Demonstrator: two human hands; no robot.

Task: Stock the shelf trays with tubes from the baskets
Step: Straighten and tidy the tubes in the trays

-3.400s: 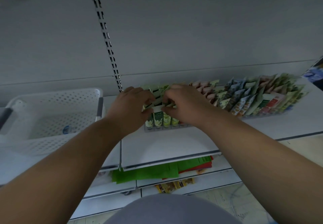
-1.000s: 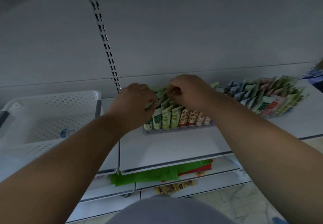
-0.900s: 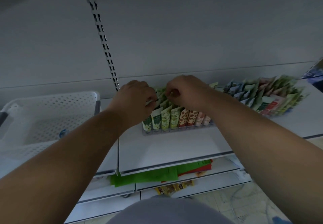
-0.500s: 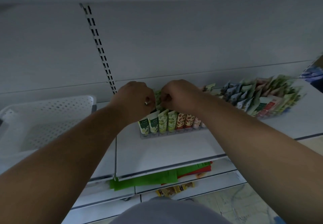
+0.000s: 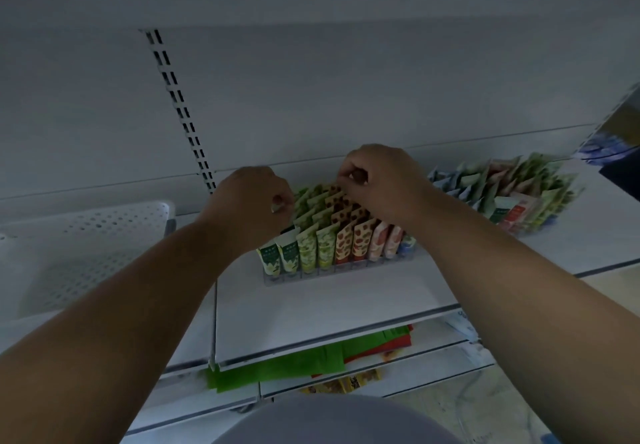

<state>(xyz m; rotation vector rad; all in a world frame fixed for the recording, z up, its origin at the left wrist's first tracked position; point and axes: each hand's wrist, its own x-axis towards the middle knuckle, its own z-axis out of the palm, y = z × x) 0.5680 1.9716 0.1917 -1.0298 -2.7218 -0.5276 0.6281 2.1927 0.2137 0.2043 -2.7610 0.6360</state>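
Both hands work over a clear tray (image 5: 337,275) that stands on the white shelf (image 5: 311,312), a little back from its front edge. The tray holds upright tubes (image 5: 325,246) in rows: dark green at the left end, then pale green, brown-spotted, pink and a blue one at the right. The left hand (image 5: 251,208) has its fingers curled, thumb and fingertips meeting at the tops of the pale green tubes in the back rows; whether it actually pinches one cannot be told. The right hand (image 5: 379,183) is curled too, its fingertips down on the tops of the brown-spotted tubes near the back of the tray. A white perforated basket (image 5: 86,235) sits at the left end of the shelf. Toward the right end a second tray of tubes (image 5: 512,197) stands, well apart from the first
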